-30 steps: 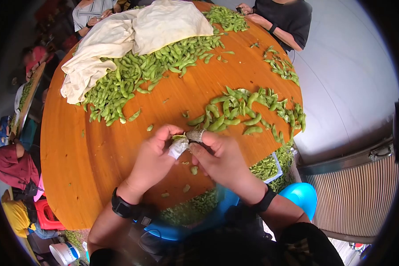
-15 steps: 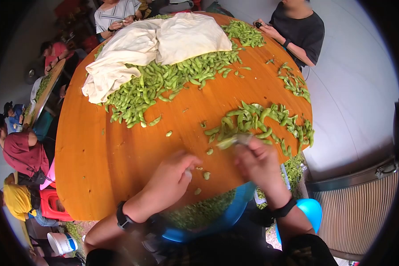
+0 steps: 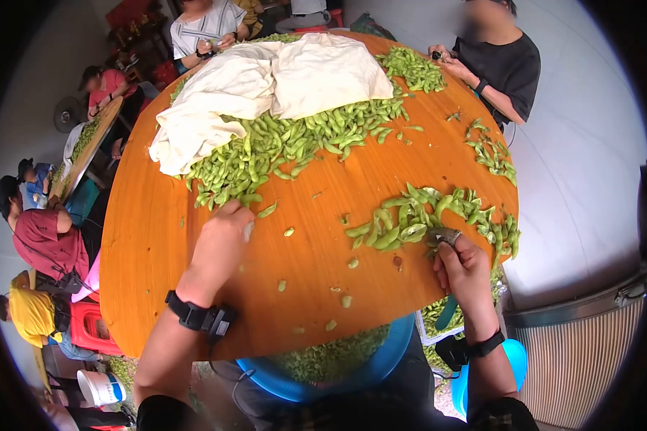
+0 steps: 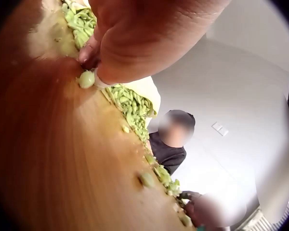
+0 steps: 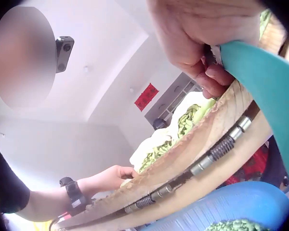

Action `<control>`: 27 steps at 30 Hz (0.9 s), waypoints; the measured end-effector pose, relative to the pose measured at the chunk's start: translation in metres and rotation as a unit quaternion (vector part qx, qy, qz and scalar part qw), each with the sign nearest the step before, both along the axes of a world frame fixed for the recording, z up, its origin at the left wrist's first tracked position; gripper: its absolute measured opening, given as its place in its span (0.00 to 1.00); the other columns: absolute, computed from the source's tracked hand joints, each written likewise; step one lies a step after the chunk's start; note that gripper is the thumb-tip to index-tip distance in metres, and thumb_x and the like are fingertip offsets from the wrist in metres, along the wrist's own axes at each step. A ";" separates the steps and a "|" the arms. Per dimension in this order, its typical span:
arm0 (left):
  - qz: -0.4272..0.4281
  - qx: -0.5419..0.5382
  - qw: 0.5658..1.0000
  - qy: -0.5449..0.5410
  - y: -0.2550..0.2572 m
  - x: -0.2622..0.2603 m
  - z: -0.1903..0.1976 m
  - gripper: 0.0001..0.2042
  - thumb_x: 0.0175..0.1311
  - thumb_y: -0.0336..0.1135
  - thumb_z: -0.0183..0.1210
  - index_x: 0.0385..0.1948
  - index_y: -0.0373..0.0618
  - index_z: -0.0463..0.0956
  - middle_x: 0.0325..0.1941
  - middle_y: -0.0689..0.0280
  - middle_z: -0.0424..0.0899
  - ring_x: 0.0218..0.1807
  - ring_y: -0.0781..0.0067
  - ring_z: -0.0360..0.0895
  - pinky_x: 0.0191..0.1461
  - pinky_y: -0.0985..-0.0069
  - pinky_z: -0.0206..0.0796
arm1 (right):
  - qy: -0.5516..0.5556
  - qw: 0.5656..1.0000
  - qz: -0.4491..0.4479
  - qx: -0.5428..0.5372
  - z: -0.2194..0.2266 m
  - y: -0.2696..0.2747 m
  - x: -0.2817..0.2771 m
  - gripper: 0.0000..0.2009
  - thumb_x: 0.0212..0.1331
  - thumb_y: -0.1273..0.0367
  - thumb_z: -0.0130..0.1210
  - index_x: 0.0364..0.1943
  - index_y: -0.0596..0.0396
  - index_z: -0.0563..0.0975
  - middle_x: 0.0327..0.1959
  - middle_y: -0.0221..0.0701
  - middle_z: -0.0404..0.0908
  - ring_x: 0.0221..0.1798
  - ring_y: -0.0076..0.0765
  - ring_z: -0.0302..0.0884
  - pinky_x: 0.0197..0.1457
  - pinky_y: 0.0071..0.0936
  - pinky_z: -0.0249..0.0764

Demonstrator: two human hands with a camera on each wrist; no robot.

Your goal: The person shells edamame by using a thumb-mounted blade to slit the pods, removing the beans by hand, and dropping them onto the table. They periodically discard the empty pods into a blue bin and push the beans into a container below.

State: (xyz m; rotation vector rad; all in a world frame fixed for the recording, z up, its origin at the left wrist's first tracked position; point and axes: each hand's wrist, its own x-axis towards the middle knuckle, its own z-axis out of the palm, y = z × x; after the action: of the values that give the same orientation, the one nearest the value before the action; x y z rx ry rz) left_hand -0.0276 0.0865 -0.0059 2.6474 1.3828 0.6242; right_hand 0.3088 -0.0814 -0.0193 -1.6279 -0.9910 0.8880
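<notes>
My left hand point(image 3: 219, 233) reaches to the near edge of the green soybean pod heap point(image 3: 273, 147), fingertips right at the pods. White wrapping shows on its thumb; I cannot tell whether it grips a pod. A pale bean point(image 4: 86, 79) shows beside that thumb in the left wrist view. At the table's right side my right hand point(image 3: 464, 269) has its fingers curled, thumb against a dark patterned covering point(image 3: 444, 235) at the index finger. A curved, flat teal piece point(image 5: 260, 77) extends from its curled fingers. Close by lies a smaller pile of pods point(image 3: 410, 215), some split.
Cream cloth point(image 3: 331, 75) covers much of the heap. Several loose beans point(image 3: 346, 301) dot the wooden table point(image 3: 158, 287). Below its near edge stands a blue basin point(image 3: 402, 345) of shelled beans. Across the table a person in black point(image 3: 499, 65) works with both hands.
My hands have parted from working together in the middle. The right went to the smaller pile, and the pod seen at its fingers no longer shows; the left moved out to the heap.
</notes>
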 end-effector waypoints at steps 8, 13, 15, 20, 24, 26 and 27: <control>-0.039 -0.179 0.979 -0.084 -0.037 -0.001 0.006 0.09 0.61 0.33 0.61 0.39 0.40 0.79 0.39 0.54 0.80 0.39 0.47 0.79 0.43 0.63 0.72 | 0.023 0.999 0.002 0.023 -0.005 -0.001 0.001 0.08 0.69 0.72 0.47 0.42 0.61 0.77 0.18 0.26 0.74 0.15 0.16 0.66 0.17 0.18 0.60; 0.097 -0.059 0.992 -0.062 -0.018 0.013 0.013 0.12 0.57 0.34 0.64 0.38 0.37 0.79 0.36 0.51 0.83 0.38 0.51 0.81 0.41 0.63 0.72 | 0.020 0.999 0.000 0.033 -0.010 -0.003 0.003 0.08 0.69 0.72 0.47 0.41 0.61 0.76 0.18 0.26 0.74 0.15 0.16 0.66 0.17 0.18 0.60; 0.099 -0.083 0.989 -0.069 -0.009 0.013 0.004 0.12 0.57 0.33 0.65 0.38 0.36 0.79 0.35 0.51 0.83 0.37 0.52 0.81 0.41 0.64 0.73 | 0.017 0.999 0.003 0.030 -0.010 -0.003 0.003 0.08 0.68 0.72 0.47 0.41 0.61 0.76 0.18 0.26 0.74 0.15 0.16 0.66 0.17 0.18 0.60; 0.086 -0.154 0.981 -0.084 -0.003 0.004 0.009 0.13 0.57 0.32 0.64 0.40 0.35 0.78 0.34 0.50 0.83 0.36 0.52 0.81 0.41 0.66 0.73 | 0.013 1.000 0.019 0.003 0.005 -0.004 -0.003 0.10 0.68 0.74 0.47 0.47 0.59 0.77 0.19 0.26 0.74 0.16 0.16 0.67 0.19 0.17 0.62; 0.047 -0.182 0.972 -0.143 -0.022 0.009 0.013 0.12 0.62 0.26 0.60 0.47 0.39 0.79 0.33 0.64 0.84 0.26 0.76 0.77 0.30 0.79 0.69 | 0.012 0.989 0.134 0.054 0.023 -0.006 -0.026 0.14 0.68 0.74 0.47 0.55 0.53 0.77 0.23 0.23 0.76 0.18 0.14 0.68 0.21 0.15 0.65; 0.027 -0.254 0.946 -0.199 -0.046 0.030 0.028 0.13 0.64 0.26 0.59 0.49 0.41 0.79 0.33 0.69 0.84 0.24 0.82 0.76 0.27 0.83 0.67 | 0.114 0.981 0.156 -0.014 0.029 0.002 -0.048 0.13 0.68 0.71 0.49 0.54 0.53 0.77 0.24 0.22 0.76 0.19 0.13 0.68 0.20 0.14 0.65; 0.010 -0.337 0.913 -0.228 -0.059 0.042 0.036 0.14 0.65 0.25 0.57 0.52 0.43 0.78 0.34 0.71 0.83 0.23 0.86 0.74 0.26 0.86 0.65 | 0.113 0.982 0.148 -0.015 0.031 0.004 -0.054 0.13 0.68 0.71 0.49 0.54 0.53 0.77 0.24 0.22 0.76 0.19 0.13 0.68 0.20 0.14 0.65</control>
State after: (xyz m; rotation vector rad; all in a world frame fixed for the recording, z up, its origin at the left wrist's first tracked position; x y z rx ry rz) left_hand 0.0146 0.0275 0.0301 1.8052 1.1980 0.5790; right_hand 0.2548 -0.0771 0.0115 -1.3874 -1.0773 1.2642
